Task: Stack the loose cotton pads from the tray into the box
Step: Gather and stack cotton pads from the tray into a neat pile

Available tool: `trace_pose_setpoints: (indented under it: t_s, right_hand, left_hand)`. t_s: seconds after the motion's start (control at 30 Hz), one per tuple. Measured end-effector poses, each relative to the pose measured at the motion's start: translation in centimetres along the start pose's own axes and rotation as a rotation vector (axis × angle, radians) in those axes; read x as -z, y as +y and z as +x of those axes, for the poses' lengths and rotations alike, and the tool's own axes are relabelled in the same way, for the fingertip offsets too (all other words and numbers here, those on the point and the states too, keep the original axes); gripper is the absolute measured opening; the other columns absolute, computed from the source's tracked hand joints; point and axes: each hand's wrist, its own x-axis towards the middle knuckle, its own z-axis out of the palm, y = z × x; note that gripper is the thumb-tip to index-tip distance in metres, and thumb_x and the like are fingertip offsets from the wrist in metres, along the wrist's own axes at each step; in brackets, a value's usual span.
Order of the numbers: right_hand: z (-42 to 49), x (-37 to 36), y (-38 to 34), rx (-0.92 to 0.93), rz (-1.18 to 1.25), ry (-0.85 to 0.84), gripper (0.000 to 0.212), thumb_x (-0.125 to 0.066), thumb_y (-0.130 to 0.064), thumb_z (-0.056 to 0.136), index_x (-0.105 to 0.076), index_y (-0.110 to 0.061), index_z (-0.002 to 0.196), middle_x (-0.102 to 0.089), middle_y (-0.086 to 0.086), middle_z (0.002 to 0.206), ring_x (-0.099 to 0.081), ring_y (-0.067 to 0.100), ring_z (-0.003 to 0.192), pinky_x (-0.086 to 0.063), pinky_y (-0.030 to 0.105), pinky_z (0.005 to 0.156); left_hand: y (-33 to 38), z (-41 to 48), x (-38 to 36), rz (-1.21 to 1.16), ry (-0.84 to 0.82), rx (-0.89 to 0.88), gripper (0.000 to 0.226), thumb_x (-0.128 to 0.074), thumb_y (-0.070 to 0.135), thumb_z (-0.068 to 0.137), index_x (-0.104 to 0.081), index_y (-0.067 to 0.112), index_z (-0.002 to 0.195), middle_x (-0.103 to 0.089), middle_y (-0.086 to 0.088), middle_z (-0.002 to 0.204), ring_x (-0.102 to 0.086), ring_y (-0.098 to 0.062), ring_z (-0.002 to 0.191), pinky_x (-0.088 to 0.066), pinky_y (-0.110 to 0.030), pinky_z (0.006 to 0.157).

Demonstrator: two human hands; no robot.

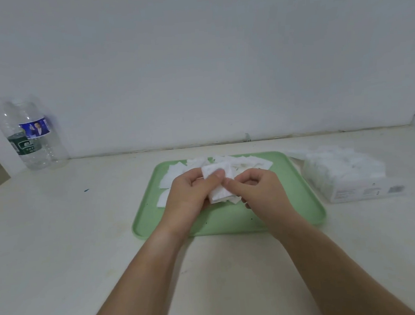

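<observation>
Bottles [31, 132] are standing far left against the wall. Over the green tray [144, 223], the left hand [189, 196] is gripping a small stack of cotton pads [218, 184], with its thumb pressing on top. The right hand [259, 190] is pinching the stack's near edge, fingers curled. Squaring the edges now, with a light grip, is likely helping the stack go in flat. Loose pads [242, 163] are lying just behind both hands on the tray's far half. The box [353, 177] is sitting right of the tray, well apart from the hands, and seems to be holding pads, though blur is hiding its opening.
</observation>
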Motion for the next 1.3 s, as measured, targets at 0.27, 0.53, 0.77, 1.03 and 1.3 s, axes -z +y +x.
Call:
trace_pose_setpoints:
  t_s: [0.27, 0.53, 0.77, 1.03, 1.3]
  right_hand:
    - [0.9, -0.5, 0.1, 0.082, -0.074, 0.125, 0.008, -0.061, -0.018, 0.092, -0.066, -0.018, 0.086, -0.058, 0.008, 0.072, -0.049, 0.010, 0.057, -0.045, 0.027, 0.057]
    - [5.3, -2.7, -2.1, 0.509, -0.880, -0.141, 0.043, -0.045, 0.001, 0.087, -0.075, -0.029, 0.091, -0.057, -0.012, 0.132, -0.048, 0.015, 0.121, -0.044, 0.034, 0.098]
    - [6.7, -3.3, -2.4, 0.722, -1.294, -0.354, 0.053, -0.045, 0.005, 0.082, -0.072, -0.026, 0.116, -0.046, -0.016, 0.149, -0.035, 0.019, 0.130, -0.039, 0.033, 0.100]
    - [5.2, -2.3, -2.3, 0.620, -0.833, -0.140, 0.034, -0.054, -0.006, 0.090, -0.073, -0.019, 0.115, -0.064, -0.008, 0.130, -0.052, 0.014, 0.122, -0.041, 0.028, 0.103]
    - [1.8, 0.3, -1.6, 0.086, 0.292, 0.037, 0.008, -0.079, -0.007, 0.082, -0.071, -0.007, 0.084, -0.071, 0.008, 0.075, -0.068, 0.019, 0.072, -0.058, 0.031, 0.075]
  left_hand:
    - [0.2, 0.7, 2.2, -0.024, 0.465, -0.116, 0.008, -0.068, 0.014, 0.091, -0.071, 0.011, 0.098, -0.074, 0.002, 0.084, -0.071, -0.014, 0.075, -0.061, -0.037, 0.071]
    - [0.2, 1.5, 4.3, -0.173, 0.652, -0.033, 0.010, -0.064, 0.017, 0.084, -0.068, 0.008, 0.086, -0.064, 0.002, 0.074, -0.060, -0.015, 0.069, -0.060, -0.049, 0.080]
    - [0.0, 1.5, 4.0, -0.160, 0.616, -0.015, 0.019, -0.062, 0.019, 0.081, -0.065, 0.002, 0.089, -0.061, -0.004, 0.077, -0.059, -0.019, 0.072, -0.057, -0.043, 0.071]
    - [0.1, 1.2, 3.6, -0.132, 0.590, -0.036, 0.020, -0.062, 0.018, 0.083, -0.066, 0.001, 0.093, -0.064, -0.005, 0.081, -0.060, -0.019, 0.074, -0.061, -0.049, 0.076]
    - [0.2, 0.4, 1.9, -0.072, 0.393, -0.098, 0.008, -0.065, 0.006, 0.091, -0.071, 0.007, 0.096, -0.073, 0.003, 0.073, -0.071, -0.013, 0.068, -0.061, -0.031, 0.061]
